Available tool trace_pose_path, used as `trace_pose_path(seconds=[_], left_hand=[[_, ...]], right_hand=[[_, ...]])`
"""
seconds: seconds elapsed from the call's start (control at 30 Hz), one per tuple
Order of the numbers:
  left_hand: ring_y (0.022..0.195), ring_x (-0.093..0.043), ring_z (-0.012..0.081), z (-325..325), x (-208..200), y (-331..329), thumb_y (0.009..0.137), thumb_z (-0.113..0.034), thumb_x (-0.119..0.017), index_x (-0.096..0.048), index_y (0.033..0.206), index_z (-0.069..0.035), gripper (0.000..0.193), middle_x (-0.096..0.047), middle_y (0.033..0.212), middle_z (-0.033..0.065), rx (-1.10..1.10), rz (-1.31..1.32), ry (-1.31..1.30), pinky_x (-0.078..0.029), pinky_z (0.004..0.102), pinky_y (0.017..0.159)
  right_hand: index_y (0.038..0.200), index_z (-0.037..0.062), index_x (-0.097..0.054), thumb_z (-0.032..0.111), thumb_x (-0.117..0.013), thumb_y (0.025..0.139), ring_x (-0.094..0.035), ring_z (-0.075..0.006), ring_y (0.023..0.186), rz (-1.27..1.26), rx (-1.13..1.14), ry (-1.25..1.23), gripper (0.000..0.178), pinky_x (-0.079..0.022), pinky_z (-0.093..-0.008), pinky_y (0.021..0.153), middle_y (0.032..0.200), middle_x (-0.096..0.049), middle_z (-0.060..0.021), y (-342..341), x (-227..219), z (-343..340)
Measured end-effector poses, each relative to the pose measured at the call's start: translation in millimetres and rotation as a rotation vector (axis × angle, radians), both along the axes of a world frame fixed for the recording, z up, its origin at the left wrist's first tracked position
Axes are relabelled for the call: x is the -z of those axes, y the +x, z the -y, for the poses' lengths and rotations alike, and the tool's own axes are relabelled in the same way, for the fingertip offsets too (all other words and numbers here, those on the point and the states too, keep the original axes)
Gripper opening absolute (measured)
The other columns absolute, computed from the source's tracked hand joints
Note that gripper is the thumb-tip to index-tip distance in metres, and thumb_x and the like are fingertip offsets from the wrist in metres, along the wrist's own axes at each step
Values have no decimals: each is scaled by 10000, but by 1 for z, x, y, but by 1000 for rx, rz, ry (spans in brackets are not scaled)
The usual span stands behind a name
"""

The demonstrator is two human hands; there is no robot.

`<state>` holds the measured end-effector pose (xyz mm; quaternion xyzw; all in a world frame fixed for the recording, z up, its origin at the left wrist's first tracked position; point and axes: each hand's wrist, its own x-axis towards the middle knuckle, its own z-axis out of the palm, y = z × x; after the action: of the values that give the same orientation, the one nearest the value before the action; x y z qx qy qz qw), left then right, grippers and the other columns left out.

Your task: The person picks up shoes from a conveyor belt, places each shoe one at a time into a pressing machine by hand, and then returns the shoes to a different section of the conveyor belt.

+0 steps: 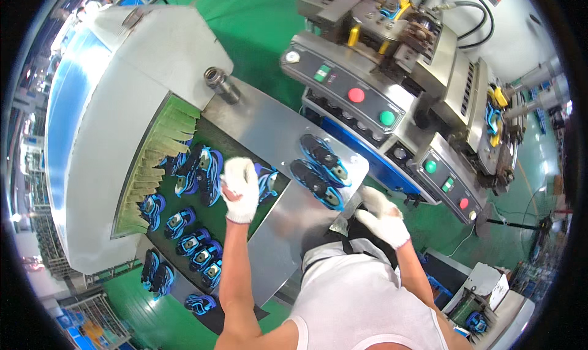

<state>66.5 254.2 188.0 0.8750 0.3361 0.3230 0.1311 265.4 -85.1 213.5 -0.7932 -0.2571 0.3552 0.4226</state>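
My left hand, in a white glove, is above the dark conveyor belt with its fingers curled in. Whether anything is inside them I cannot make out. Black-and-blue shoe uppers lie just left of it, and a blue-and-white upper shows on its right. My right hand, also gloved, hovers by the near right corner of the metal table, thumb apart from the fingers and nothing visible in it. Close to it, a pair of black-and-blue sandals rests side by side on the table.
A large pale tunnel machine with green curtain strips covers the left. Several more uppers lie on the belt. A metal cylinder stands on the table's far end. Right of it is a press with control panels.
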Motion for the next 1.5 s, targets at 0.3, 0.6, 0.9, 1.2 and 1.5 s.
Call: trace_pose_path(seconds=[0.3, 0.6, 0.9, 1.2, 1.5], left_hand=[[1165, -625, 405, 47, 70, -43, 1015, -223, -601, -649, 1259, -25, 318, -649, 1256, 211, -466, -275, -370, -482, 511, 1030], [1483, -301, 480, 98, 175, -46, 766, -116, -797, -387, 1531, -65, 869, -329, 1616, 195, -550, -719, -313, -255, 675, 1180], [1337, -544, 380, -60, 177, -105, 649, -192, -957, -554, 1392, -67, 855, -606, 1406, 137, -243, -307, -266, -352, 607, 1175], [1231, -644, 391, -87, 125, -52, 726, -408, -920, -634, 1363, -53, 783, -703, 1297, 197, -575, -478, -614, -455, 510, 1091], [832, -716, 384, 64, -120, 181, 638, -354, -937, -715, 972, -72, 490, -745, 944, 153, 1083, -427, -278, -574, 453, 741]], right_hand=[[1485, -31, -516, 326, -736, 920, -574, -370, 1371, 146, -163, -37, 704, -446, -422, 1159, 1495, -561, -262, 61, -16, 75], [1460, 0, -558, 389, -739, 892, -595, -388, 1334, 224, 18, -774, 712, -463, -460, 1122, 1435, -624, -242, 70, 59, 224], [1175, 157, -780, 450, -699, 892, -741, -311, 1036, -157, 98, -1226, 416, -578, -411, 897, 1129, -782, -125, -35, 50, 262], [1469, 49, -558, 428, -696, 937, -627, -387, 1262, 193, -42, -752, 668, -492, -440, 1090, 1397, -640, -238, 51, 10, 84], [1529, -83, -361, 336, -809, 796, -660, -405, 1087, 819, -569, 197, 955, -538, -428, 941, 1256, -622, -250, 98, -89, -74]])
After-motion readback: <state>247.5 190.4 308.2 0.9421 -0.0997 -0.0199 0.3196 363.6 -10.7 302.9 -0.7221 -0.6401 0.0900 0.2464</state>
